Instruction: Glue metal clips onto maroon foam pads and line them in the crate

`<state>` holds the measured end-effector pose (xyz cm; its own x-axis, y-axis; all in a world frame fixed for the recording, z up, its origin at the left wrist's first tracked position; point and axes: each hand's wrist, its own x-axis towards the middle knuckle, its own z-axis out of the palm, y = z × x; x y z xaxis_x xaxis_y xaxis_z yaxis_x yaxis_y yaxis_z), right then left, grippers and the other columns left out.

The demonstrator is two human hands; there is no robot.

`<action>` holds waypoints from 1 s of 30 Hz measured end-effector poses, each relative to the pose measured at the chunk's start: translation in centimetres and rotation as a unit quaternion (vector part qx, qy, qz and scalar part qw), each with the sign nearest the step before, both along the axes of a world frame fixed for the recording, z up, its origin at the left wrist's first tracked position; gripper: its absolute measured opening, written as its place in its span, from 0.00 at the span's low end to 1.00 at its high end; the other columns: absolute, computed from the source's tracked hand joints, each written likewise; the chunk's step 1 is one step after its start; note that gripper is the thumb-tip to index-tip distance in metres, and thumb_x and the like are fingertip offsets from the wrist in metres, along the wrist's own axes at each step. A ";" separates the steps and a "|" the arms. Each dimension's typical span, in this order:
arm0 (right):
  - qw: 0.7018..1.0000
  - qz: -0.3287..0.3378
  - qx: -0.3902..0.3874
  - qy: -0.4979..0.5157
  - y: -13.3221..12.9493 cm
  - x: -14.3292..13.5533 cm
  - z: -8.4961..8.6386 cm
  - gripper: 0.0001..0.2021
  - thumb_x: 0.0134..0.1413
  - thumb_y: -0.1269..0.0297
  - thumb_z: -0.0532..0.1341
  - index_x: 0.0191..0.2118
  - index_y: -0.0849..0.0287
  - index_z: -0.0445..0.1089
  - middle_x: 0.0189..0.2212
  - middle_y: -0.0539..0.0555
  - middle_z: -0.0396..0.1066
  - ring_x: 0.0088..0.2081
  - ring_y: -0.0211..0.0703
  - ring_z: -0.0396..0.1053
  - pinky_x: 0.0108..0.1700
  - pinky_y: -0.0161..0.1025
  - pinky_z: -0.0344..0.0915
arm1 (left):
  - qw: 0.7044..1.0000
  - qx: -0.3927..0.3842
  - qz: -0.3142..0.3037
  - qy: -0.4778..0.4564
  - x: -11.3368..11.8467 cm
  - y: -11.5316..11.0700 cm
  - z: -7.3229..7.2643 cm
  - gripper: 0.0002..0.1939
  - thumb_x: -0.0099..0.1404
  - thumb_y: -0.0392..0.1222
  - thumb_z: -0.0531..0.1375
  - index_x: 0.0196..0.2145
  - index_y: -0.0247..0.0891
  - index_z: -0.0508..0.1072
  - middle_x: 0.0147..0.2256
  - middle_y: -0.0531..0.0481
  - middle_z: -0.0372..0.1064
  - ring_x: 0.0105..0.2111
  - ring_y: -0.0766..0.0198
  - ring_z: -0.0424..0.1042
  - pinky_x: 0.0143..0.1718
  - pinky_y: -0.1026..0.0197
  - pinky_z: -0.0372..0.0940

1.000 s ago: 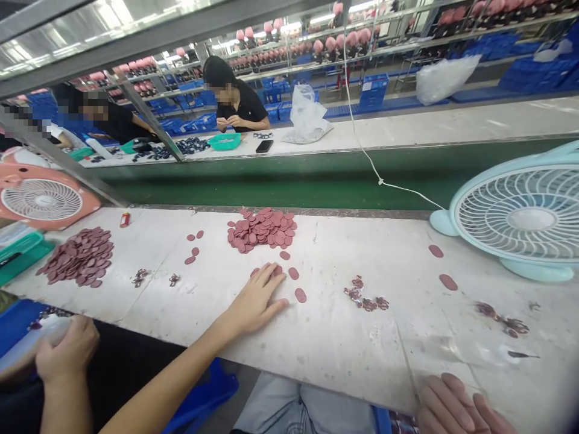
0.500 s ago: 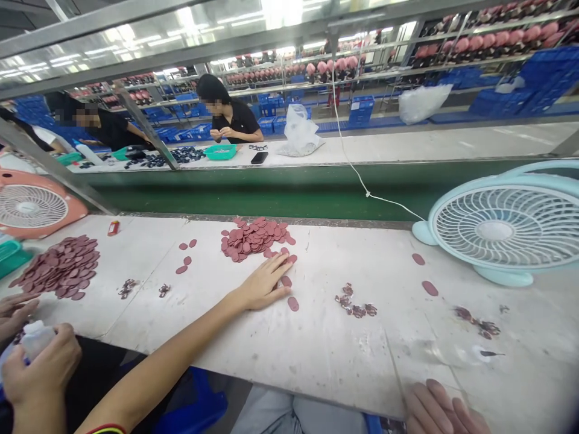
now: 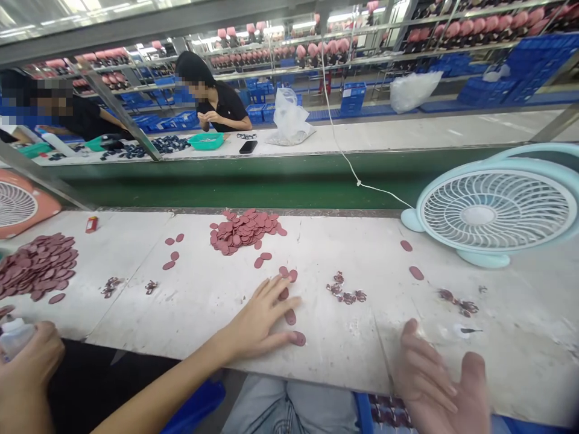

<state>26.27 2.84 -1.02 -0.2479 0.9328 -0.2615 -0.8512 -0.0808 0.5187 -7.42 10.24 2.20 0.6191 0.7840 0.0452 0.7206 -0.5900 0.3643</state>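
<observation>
My left hand [image 3: 260, 319] lies spread on the white table, its fingertips touching several dark red oval pieces [image 3: 291, 316] in a loose column. Beyond it is a heap of the same ovals [image 3: 244, 230]. My right hand [image 3: 436, 380], palm turned up with fingers apart, hovers over the table's front edge and holds nothing. A small cluster of brown shiny parts [image 3: 347, 296] sits between the hands, farther back. Another cluster [image 3: 459, 302] lies beyond my right hand, near a dark-tipped clear item [image 3: 468, 330].
A light blue fan [image 3: 479, 214] stands at the back right. At left are another oval heap [image 3: 38, 265], a red lighter [image 3: 91, 225] and a neighbour's hand [image 3: 40, 355] with a bottle. Below the front edge is a blue tray [image 3: 391, 413] of brown parts.
My left hand has pulled back toward me from the heap, with several ovals now nearer the front edge. My right hand has risen further into view and opened.
</observation>
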 end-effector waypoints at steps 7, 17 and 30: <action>0.903 0.181 0.384 0.069 5.9 0.2 0.0 0.08 0.54 0.66 0.35 0.26 0.50 0.33 0.28 0.41 0.40 0.20 0.11 0.51 0.33 0.34 0.31 | 0.999 0.028 -0.018 -0.020 1.3 7.2 0.4 0.15 0.72 0.43 0.52 0.47 0.47 0.78 0.51 0.48 0.76 0.52 0.55 0.74 0.53 0.53 0.71; 0.975 0.033 -0.001 -0.221 0.6 -1.8 1.8 0.11 0.60 0.68 0.61 0.47 0.56 0.62 0.25 0.41 0.56 0.20 0.31 0.53 0.22 0.28 0.59 | 0.998 0.057 -0.012 -0.006 1.3 5.8 0.1 0.20 0.69 0.35 0.52 0.54 0.45 0.75 0.48 0.45 0.77 0.47 0.56 0.75 0.47 0.54 0.71; 0.895 0.075 -0.070 -0.434 -2.2 -3.0 -0.2 0.18 0.57 0.49 0.65 0.40 0.61 0.69 0.22 0.42 0.54 0.15 0.28 0.55 0.14 0.27 0.58 | 0.995 0.031 -0.096 0.015 0.8 10.5 1.6 0.18 0.68 0.34 0.52 0.45 0.46 0.81 0.52 0.51 0.77 0.49 0.58 0.76 0.51 0.56 0.71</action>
<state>23.29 0.68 -1.20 -0.0138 0.8496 -0.5273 -0.9236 -0.2129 -0.3189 -6.64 20.71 3.80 0.7593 0.6470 0.0694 0.6018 -0.7388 0.3033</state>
